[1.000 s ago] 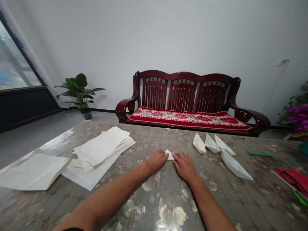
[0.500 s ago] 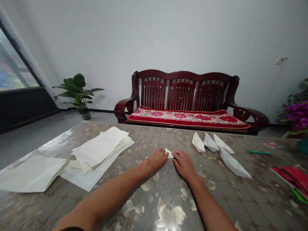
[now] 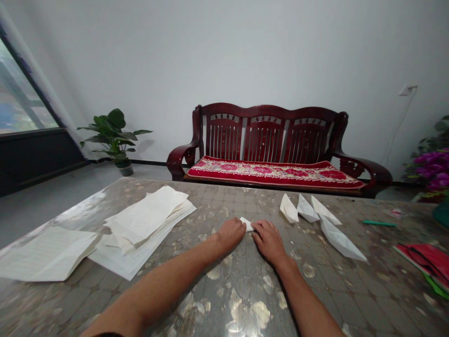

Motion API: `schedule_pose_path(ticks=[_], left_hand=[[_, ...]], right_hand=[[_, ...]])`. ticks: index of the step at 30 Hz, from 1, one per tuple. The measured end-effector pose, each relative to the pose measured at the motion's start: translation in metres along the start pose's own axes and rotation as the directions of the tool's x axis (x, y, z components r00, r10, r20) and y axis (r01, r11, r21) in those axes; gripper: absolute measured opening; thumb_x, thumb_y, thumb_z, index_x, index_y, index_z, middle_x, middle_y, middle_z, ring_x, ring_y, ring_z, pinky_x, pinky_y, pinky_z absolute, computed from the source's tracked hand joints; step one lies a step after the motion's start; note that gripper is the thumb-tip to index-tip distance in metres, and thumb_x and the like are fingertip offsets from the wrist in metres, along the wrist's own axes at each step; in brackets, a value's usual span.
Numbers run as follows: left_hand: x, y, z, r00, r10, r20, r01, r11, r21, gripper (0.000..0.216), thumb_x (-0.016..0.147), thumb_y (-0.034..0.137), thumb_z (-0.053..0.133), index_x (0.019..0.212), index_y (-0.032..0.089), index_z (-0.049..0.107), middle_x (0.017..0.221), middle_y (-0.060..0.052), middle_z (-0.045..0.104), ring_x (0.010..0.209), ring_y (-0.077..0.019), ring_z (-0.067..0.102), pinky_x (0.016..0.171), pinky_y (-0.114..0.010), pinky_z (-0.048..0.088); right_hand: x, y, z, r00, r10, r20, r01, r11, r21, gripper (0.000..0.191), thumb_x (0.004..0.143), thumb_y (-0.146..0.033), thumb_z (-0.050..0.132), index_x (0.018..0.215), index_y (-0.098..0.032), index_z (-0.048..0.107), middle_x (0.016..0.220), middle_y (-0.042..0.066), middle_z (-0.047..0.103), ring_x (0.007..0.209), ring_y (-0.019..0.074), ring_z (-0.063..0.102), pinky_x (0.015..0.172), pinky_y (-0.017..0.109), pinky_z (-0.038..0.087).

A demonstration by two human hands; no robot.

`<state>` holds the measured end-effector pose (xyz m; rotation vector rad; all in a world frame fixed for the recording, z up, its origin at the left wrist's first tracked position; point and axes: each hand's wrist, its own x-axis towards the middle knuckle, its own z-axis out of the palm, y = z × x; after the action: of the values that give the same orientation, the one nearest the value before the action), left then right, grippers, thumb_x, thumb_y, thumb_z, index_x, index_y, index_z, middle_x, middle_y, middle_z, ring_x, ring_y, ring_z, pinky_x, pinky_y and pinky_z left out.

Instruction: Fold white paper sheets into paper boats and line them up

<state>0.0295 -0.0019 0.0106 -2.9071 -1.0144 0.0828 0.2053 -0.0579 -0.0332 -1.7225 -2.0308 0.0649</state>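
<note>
Left hand point(image 3: 229, 234) and right hand point(image 3: 268, 238) press flat on a paper point(image 3: 247, 223). Glossy desk point(image 3: 238, 299): sheets point(image 3: 147, 217) at nine o'clock, bench point(image 3: 270, 140) at twelve.

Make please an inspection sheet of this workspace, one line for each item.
Surface: glossy grey-brown table top with pale flower pattern, reflecting light.
Job's things: small folded white paper piece, flat on the table between both hands.
Clutter: loose stack of white paper sheets at left; several folded white paper boats at right; thin green pen; red flat folder at the right edge.
Hands: left hand and right hand lie knuckles up, fingertips at the paper piece; grip cannot be told.
Cables: white cord hanging from a white wall socket.
Surroundings: dark red wooden bench, potted green plant, purple flowers.
</note>
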Motion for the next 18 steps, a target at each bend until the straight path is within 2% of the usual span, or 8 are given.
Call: schedule_pose_path(ticks=[6, 10, 13, 15, 18], left_hand=[[0.010, 0.007, -0.001, 0.997, -0.082, -0.008, 0.081, 0.996, -0.041, 0.023, 0.092, 0.008, 0.045, 0.104, 0.010, 0.065, 0.099, -0.018, 0.069, 0.097, -0.0269, 0.067, 0.081, -0.036, 0.053], [0.016, 0.007, 0.000, 0.985, -0.172, -0.026, 0.170, 0.983, -0.068, 0.026, 0.093, 0.009, 0.042, 0.107, 0.009, 0.064, 0.100, -0.019, 0.069, 0.095, -0.0270, 0.068, 0.078, -0.035, 0.053], [0.015, 0.007, 0.000, 0.973, -0.227, -0.037, 0.222, 0.970, -0.094, 0.025, 0.095, 0.014, 0.043, 0.110, 0.011, 0.063, 0.102, -0.017, 0.069, 0.092, -0.0250, 0.069, 0.076, -0.033, 0.052], [0.011, 0.008, 0.001, 0.959, -0.276, -0.070, 0.264, 0.954, -0.143, 0.026, 0.097, 0.020, 0.043, 0.114, 0.015, 0.061, 0.104, -0.014, 0.069, 0.091, -0.0233, 0.069, 0.076, -0.032, 0.051], [0.005, 0.016, 0.004, 0.916, -0.374, -0.142, 0.330, 0.907, -0.260, 0.029, 0.100, 0.026, 0.039, 0.119, 0.021, 0.059, 0.105, -0.010, 0.070, 0.089, -0.0215, 0.070, 0.074, -0.030, 0.050]], right_hand=[[-0.001, 0.007, 0.008, 0.998, 0.034, -0.047, -0.030, 0.997, 0.078, 0.043, 0.089, -0.023, 0.052, 0.132, -0.024, 0.056, 0.123, 0.009, 0.061, 0.114, 0.0241, 0.052, 0.099, 0.039, 0.042], [0.000, 0.014, 0.018, 0.987, 0.088, -0.134, -0.062, 0.981, 0.185, 0.061, 0.087, -0.024, 0.049, 0.146, -0.018, 0.039, 0.137, 0.012, 0.054, 0.126, 0.0246, 0.049, 0.106, 0.042, 0.039], [0.002, 0.017, 0.021, 0.970, 0.198, -0.144, -0.152, 0.948, 0.281, 0.070, 0.086, -0.028, 0.049, 0.151, -0.016, 0.028, 0.141, 0.014, 0.050, 0.122, 0.0246, 0.053, 0.104, 0.043, 0.043], [0.002, 0.016, 0.020, 0.964, 0.236, -0.125, -0.187, 0.930, 0.316, 0.071, 0.086, -0.032, 0.050, 0.152, -0.016, 0.027, 0.137, 0.014, 0.054, 0.112, 0.0239, 0.059, 0.099, 0.042, 0.046], [0.002, 0.008, 0.012, 0.969, 0.208, -0.131, -0.164, 0.945, 0.284, 0.068, 0.087, -0.036, 0.051, 0.150, -0.017, 0.031, 0.119, 0.011, 0.063, 0.103, 0.0238, 0.061, 0.094, 0.040, 0.048]])
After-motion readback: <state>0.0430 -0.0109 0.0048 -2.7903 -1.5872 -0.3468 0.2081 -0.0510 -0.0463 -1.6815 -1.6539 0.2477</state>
